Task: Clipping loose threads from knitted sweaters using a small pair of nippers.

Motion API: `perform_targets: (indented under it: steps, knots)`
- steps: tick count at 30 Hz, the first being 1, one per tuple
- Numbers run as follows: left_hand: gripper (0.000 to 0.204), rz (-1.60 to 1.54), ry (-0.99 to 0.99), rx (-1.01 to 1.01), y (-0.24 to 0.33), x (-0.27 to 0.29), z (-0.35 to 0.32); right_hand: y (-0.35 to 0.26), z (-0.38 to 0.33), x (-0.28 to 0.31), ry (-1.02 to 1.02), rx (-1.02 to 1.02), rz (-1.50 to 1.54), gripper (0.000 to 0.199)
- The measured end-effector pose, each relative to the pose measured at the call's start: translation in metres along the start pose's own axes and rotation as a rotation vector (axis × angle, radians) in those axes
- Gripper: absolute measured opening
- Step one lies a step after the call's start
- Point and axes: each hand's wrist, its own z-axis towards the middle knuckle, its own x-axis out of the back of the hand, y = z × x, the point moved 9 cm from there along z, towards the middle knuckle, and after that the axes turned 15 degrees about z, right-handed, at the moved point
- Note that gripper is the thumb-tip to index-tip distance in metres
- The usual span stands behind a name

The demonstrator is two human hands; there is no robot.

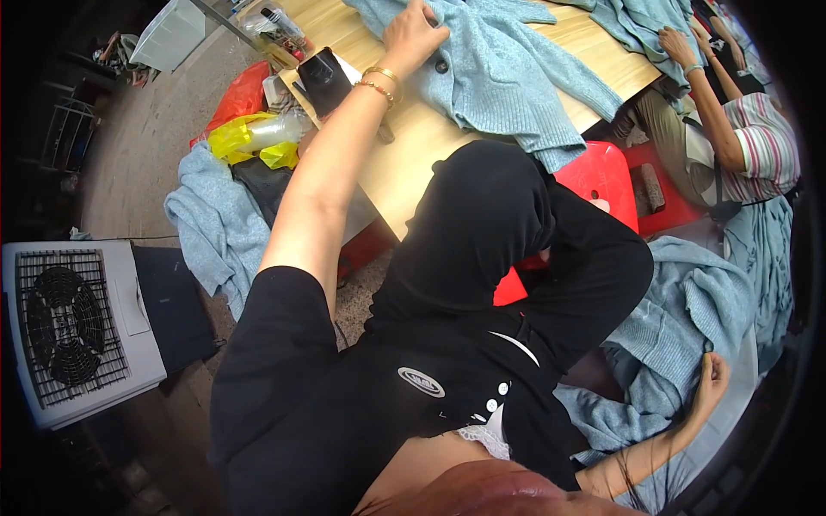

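A light blue knitted cardigan (490, 73) with a dark button lies across the wooden table, its ribbed hem hanging over the near edge. My left hand (416, 36) is closed on its upper part, fingers curled into the knit. Low on the right, another blue knitted garment (667, 344) is heaped in a pale plastic tub (755, 357). My right hand (711, 378) pinches the edge of that garment, its fingertips partly hidden by the fold.
A black box-like object (324, 82) stands on the table (409, 163) beside my left forearm. Red stools (598, 176) sit under the table's edge. A co-worker (748, 138) handles similar knitwear at the upper right. Left are bags, another blue garment (219, 224) and a white fan unit (82, 327).
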Motion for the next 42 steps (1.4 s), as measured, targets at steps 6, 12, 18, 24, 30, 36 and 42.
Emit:
perform_targets:
  steps: [6, 12, 18, 24, 30, 36, 42]
  knots:
    - [0.05, -0.339, 0.016, 0.055, 0.004, 0.048, -0.011, -0.081, -0.002, -0.023, -0.073, 0.079, -0.449, 0.016]
    - [0.05, -0.57, 0.035, -0.053, 0.021, 0.066, -0.05, -0.182, 0.026, -0.116, -0.178, 0.371, -0.404, 0.018]
    - [0.052, -0.64, -0.112, 0.004, 0.014, 0.045, -0.074, -0.272, 0.041, -0.233, -0.364, 0.499, -0.149, 0.017]
    - [0.051, -0.664, 0.122, -0.286, 0.013, 0.073, -0.11, -0.315, 0.033, -0.292, -0.436, 0.532, -0.114, 0.017]
    - [0.039, -0.324, 0.103, 0.02, -0.038, 0.081, -0.146, -0.293, 0.024, -0.304, -0.47, 0.435, -0.218, 0.019]
    - [0.031, -0.047, 0.027, -0.001, -0.046, 0.067, -0.166, -0.272, 0.021, -0.314, -0.473, 0.32, -0.207, 0.02]
    - [0.033, 0.249, -0.086, 0.057, -0.039, 0.053, -0.172, -0.264, 0.021, -0.317, -0.504, 0.224, -0.251, 0.022]
